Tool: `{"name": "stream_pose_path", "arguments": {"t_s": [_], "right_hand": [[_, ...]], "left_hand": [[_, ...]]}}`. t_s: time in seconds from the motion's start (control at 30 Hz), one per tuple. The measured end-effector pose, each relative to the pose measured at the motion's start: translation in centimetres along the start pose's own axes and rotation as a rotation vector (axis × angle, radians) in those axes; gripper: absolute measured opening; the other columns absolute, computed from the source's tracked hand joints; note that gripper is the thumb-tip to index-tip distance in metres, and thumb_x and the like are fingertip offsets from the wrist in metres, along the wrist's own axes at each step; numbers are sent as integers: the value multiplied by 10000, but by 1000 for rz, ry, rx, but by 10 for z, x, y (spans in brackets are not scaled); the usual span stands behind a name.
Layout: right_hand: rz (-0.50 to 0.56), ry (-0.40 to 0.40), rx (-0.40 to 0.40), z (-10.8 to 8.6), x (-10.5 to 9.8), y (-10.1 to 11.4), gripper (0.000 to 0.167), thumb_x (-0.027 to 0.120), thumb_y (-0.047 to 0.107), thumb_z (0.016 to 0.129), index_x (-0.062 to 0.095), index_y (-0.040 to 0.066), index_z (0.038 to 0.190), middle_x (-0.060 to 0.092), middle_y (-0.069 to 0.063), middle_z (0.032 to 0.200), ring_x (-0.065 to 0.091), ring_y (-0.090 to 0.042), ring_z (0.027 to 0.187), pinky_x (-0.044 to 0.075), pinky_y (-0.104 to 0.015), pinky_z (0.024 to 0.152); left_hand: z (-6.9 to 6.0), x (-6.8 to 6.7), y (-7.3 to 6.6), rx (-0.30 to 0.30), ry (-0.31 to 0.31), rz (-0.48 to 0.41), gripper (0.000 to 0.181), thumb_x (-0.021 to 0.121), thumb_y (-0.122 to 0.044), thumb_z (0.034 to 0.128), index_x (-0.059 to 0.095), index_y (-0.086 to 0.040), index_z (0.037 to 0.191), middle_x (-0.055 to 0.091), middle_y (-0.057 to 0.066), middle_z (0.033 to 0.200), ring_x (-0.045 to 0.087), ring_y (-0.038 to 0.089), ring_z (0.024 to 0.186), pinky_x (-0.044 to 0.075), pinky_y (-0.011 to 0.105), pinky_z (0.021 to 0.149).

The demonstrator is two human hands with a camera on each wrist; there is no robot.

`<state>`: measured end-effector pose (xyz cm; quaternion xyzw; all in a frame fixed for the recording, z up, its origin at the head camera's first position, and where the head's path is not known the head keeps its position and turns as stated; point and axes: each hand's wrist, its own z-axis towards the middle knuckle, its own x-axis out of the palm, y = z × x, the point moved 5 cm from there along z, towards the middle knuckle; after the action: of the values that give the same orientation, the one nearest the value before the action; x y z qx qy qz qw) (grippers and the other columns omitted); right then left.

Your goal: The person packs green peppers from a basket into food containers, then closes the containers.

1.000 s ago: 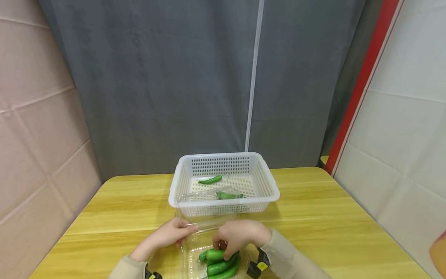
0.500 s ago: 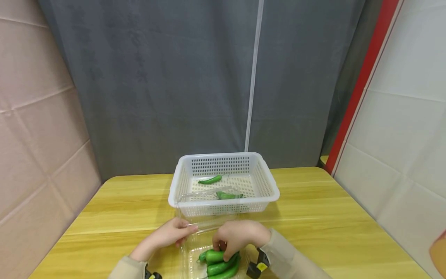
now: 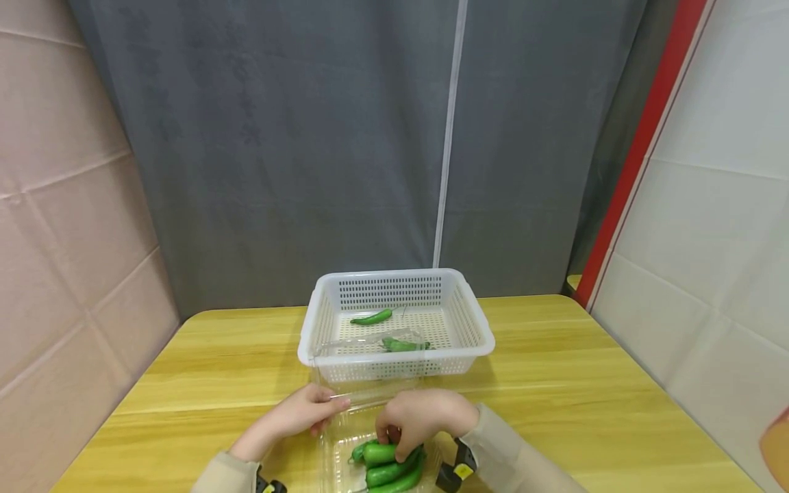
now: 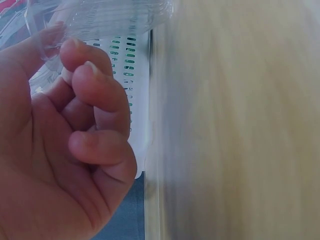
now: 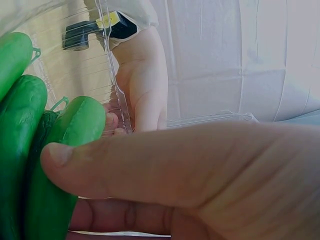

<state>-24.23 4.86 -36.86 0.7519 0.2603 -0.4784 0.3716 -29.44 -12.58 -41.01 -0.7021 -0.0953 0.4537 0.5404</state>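
Observation:
A clear plastic clamshell box lies at the table's near side, its lid raised and leaning toward the basket. My left hand pinches the box's left edge near the hinge between thumb and forefinger; in the left wrist view its other fingers curl loosely below the clear plastic. Several green chili peppers lie side by side in the base. My right hand reaches in from the right and pinches the uppermost green pepper. The right wrist view shows the thumb across that pepper; its far end is hidden.
A white perforated plastic basket stands behind the box, with a few green peppers inside, partly seen through the lid. The wooden table reaches back to a grey curtain; pale cloth walls flank both sides.

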Motion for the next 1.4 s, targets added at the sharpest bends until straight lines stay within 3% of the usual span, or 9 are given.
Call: {"name": "stream_pose_path", "arguments": {"t_s": [1.4], "right_hand": [[11,3,-18,-2,-2,1,210,775,87,745,678,163,915,567,153,757,496,40,665,414,-108,615]], "left_hand": [[-1,0,-1,-17,4,-26,441,555,-340,994,486,-76,647,453,-26,526,421,108,450,383,220,454]]}}
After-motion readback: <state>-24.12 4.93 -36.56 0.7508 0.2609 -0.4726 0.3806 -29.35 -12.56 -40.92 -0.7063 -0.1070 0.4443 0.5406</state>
